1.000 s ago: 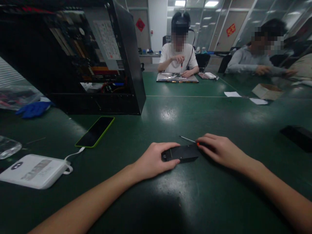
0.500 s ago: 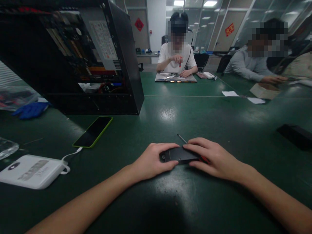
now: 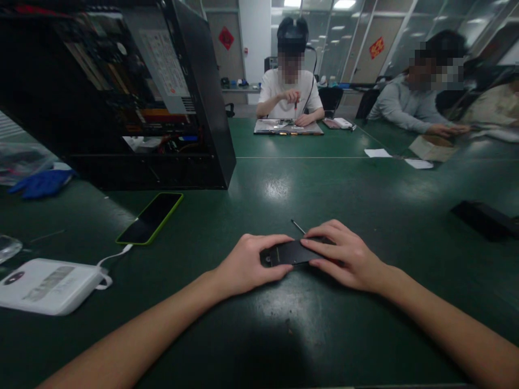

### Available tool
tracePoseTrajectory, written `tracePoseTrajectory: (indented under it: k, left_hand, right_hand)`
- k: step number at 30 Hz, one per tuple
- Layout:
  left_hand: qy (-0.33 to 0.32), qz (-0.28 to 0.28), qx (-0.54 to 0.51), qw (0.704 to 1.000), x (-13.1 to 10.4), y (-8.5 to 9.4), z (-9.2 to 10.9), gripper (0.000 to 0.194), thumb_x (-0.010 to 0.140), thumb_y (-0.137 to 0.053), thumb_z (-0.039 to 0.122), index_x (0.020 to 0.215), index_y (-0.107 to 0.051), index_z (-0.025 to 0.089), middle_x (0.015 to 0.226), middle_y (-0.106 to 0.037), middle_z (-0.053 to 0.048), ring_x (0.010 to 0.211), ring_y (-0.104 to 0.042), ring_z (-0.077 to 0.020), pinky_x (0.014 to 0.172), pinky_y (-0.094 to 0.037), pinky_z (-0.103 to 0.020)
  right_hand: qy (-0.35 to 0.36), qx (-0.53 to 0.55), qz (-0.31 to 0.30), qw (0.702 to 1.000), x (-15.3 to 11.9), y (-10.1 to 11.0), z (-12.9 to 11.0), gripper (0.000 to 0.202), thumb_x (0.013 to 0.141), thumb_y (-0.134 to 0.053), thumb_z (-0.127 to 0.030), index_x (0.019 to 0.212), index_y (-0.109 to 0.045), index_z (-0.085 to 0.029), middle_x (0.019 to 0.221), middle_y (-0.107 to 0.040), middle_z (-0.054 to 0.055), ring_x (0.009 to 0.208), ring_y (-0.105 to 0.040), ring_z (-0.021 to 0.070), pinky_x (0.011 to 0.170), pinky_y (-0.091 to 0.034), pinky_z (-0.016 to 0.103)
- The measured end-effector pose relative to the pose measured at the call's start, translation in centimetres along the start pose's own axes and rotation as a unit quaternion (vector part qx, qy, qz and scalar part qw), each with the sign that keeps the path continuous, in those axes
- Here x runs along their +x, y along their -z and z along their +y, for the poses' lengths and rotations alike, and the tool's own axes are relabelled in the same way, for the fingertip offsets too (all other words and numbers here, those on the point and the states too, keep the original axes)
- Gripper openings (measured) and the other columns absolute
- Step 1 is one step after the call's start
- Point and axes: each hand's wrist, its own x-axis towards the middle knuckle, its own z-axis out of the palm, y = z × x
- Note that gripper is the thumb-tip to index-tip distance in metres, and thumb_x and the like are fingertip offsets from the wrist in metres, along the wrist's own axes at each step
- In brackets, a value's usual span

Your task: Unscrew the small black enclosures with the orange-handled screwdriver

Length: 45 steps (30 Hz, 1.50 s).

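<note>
A black oblong part (image 3: pixel 288 253) lies low over the table in front of me, with a screw hole at its left end. My left hand (image 3: pixel 246 266) is closed round that end, thumb on the near side and fingers on the far side. Across the other end lies my right hand (image 3: pixel 345 257), its fingers closed over the top and near edge. The thin metal shaft of a screwdriver (image 3: pixel 298 226) sticks out beyond the right fingers, pointing away to the left. Its handle is hidden under that hand.
An open black computer case (image 3: pixel 211 108) stands at the left. Nearer are a phone (image 3: pixel 151 218) with a green edge, a cabled white power bank (image 3: pixel 48 286) and a blue glove (image 3: pixel 42 183). A dark object (image 3: pixel 484 219) lies right. Opposite, a person (image 3: pixel 290 92) works with a screwdriver.
The view has shifted slightly. My right hand sits flatter over the black part, and the red piece seen under its palm before is now hidden. Both hands keep their hold.
</note>
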Motion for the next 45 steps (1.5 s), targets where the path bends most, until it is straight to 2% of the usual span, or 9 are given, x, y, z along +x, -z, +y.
tracePoseTrajectory:
  k: [6, 11, 15, 24, 28, 30, 35, 40, 45]
  left_hand:
    - [-0.018, 0.019, 0.002, 1.0, -0.1, 0.0, -0.4, 0.051, 0.087, -0.082, 0.036, 0.134, -0.071, 0.021, 0.125, -0.079, -0.006, 0.105, -0.077, -0.0236, 0.094, -0.058, -0.033]
    - [-0.028, 0.03, -0.014, 0.999, -0.1, -0.1, -0.7, 0.052, 0.086, -0.083, 0.035, 0.134, -0.071, 0.021, 0.124, -0.079, -0.007, 0.105, -0.077, -0.0246, 0.092, -0.06, -0.034]
    - [-0.041, 0.035, -0.013, 0.998, 0.0, -0.1, -0.7, 0.047, 0.088, -0.079, 0.03, 0.133, -0.071, 0.022, 0.128, -0.077, -0.007, 0.114, -0.075, -0.0257, 0.1, -0.058, -0.037]
    - [-0.054, 0.04, -0.01, 0.998, 0.1, 0.4, -0.6, 0.041, 0.093, -0.075, 0.033, 0.132, -0.072, 0.022, 0.128, -0.077, -0.007, 0.113, -0.074, -0.0246, 0.101, -0.058, -0.036]
    - [-0.047, 0.079, -0.042, 0.995, 0.5, 0.7, -0.8, 0.027, 0.102, -0.061, 0.032, 0.118, -0.079, 0.019, 0.115, -0.081, -0.007, 0.103, -0.077, -0.0221, 0.094, -0.059, -0.034]
    - [-0.033, 0.117, -0.062, 0.991, 0.8, 1.0, -1.1, 0.028, 0.105, -0.057, 0.032, 0.106, -0.081, 0.018, 0.108, -0.082, -0.007, 0.096, -0.077, -0.021, 0.088, -0.059, -0.032]
    - [0.058, 0.211, -0.053, 0.974, 1.7, 2.0, -2.5, 0.033, 0.1, -0.062, 0.041, 0.09, -0.081, 0.016, 0.094, -0.081, -0.006, 0.087, -0.074, -0.0226, 0.081, -0.057, -0.032]
    - [0.126, 0.171, -0.03, 0.977, 2.0, 2.3, -4.0, 0.027, 0.096, -0.066, 0.04, 0.095, -0.083, 0.018, 0.094, -0.083, -0.005, 0.086, -0.076, -0.0245, 0.078, -0.057, -0.034]
    - [0.082, 0.138, 0.11, 0.981, 1.9, 2.3, -5.0, 0.02, 0.094, -0.067, 0.032, 0.096, -0.084, 0.022, 0.097, -0.083, -0.005, 0.09, -0.075, -0.0259, 0.084, -0.055, -0.038]
  right_hand:
    - [-0.014, 0.034, 0.026, 0.999, -0.2, -0.5, -0.2, 0.044, 0.099, -0.063, -0.021, 0.144, -0.062, -0.019, 0.134, -0.063, 0.017, 0.118, -0.067, 0.0233, 0.092, -0.062, 0.038]
    - [-0.014, 0.014, 0.041, 0.999, -0.4, -1.0, 0.0, 0.042, 0.1, -0.062, -0.022, 0.142, -0.064, -0.019, 0.133, -0.065, 0.017, 0.117, -0.069, 0.0248, 0.093, -0.063, 0.04]
    - [0.0, 0.006, 0.042, 0.999, -0.3, -1.0, 0.0, 0.044, 0.099, -0.064, -0.024, 0.142, -0.065, -0.02, 0.132, -0.066, 0.016, 0.12, -0.067, 0.0253, 0.097, -0.062, 0.04]
    - [-0.057, 0.036, 0.047, 0.997, 0.3, -0.5, -0.4, 0.039, 0.101, -0.061, -0.024, 0.139, -0.064, -0.02, 0.13, -0.068, 0.014, 0.117, -0.069, 0.0221, 0.099, -0.061, 0.038]
    - [-0.093, 0.057, 0.068, 0.992, 0.3, -0.6, -0.4, 0.045, 0.101, -0.061, -0.023, 0.146, -0.056, -0.02, 0.135, -0.068, 0.013, 0.123, -0.067, 0.0225, 0.105, -0.058, 0.041]
    - [-0.109, 0.065, 0.077, 0.989, 0.2, -0.7, -0.4, 0.051, 0.1, -0.063, -0.025, 0.15, -0.051, -0.021, 0.135, -0.068, 0.013, 0.12, -0.068, 0.0231, 0.105, -0.059, 0.043]
    - [-0.118, 0.067, 0.057, 0.989, 0.1, -0.6, -0.2, 0.049, 0.101, -0.062, -0.027, 0.148, -0.051, -0.022, 0.139, -0.064, 0.014, 0.125, -0.065, 0.0258, 0.106, -0.057, 0.049]
    - [-0.105, 0.044, 0.018, 0.993, 0.1, -0.7, -0.2, 0.052, 0.101, -0.063, -0.032, 0.15, -0.049, -0.021, 0.143, -0.061, 0.015, 0.133, -0.059, 0.0271, 0.11, -0.054, 0.051]
    - [-0.097, 0.035, -0.021, 0.994, 0.2, -0.7, -0.3, 0.055, 0.1, -0.065, -0.038, 0.15, -0.049, -0.021, 0.144, -0.061, 0.016, 0.131, -0.059, 0.028, 0.109, -0.054, 0.052]
